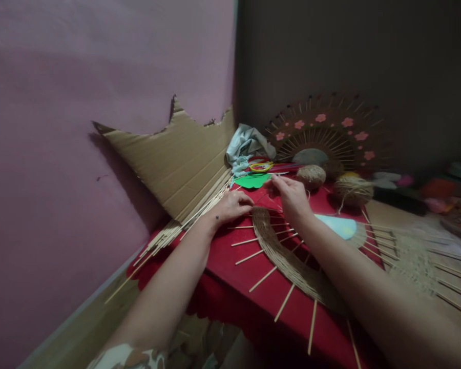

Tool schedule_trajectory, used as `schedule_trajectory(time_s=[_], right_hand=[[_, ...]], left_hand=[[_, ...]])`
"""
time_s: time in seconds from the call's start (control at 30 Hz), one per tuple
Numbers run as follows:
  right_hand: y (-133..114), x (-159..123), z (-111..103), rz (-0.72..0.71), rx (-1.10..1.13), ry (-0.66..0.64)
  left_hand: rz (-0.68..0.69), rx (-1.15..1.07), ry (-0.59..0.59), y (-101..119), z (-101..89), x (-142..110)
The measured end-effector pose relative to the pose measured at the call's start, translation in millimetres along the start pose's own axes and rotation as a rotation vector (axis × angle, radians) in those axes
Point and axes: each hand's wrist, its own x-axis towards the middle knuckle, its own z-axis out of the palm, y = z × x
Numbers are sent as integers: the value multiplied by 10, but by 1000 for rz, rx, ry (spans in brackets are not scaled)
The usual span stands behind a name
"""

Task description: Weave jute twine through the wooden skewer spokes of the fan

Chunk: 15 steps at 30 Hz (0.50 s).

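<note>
A half-round piece of woven twine with wooden sticks (288, 261) radiating from it lies on a red cloth (234, 277). My left hand (233, 206) rests on its far end, fingers curled and pressing down on the sticks. My right hand (291, 197) is just beside it, fingers pinched on a thin strand of twine above the weave. Two balls of twine (311, 176) (352, 190) sit just beyond my hands.
A torn cardboard sheet (176, 159) leans on the pink wall, with a bundle of loose sticks (184, 218) below it. A finished fan with pink flowers (326, 136) stands at the back. Another woven stick piece (418, 261) lies at right, near a light blue cutout (340, 225).
</note>
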Motion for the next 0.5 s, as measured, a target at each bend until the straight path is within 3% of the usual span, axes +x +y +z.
schedule_trajectory(time_s=[0.2, 0.43, 0.5], right_hand=[[-185, 106, -102, -44, 156, 0], [-925, -19, -281, -190, 266, 8], [-1090, -125, -308, -117, 287, -52]], left_hand=[[39, 12, -19, 20, 49, 39], [22, -13, 5, 10, 74, 55], [9, -26, -3, 8, 72, 52]])
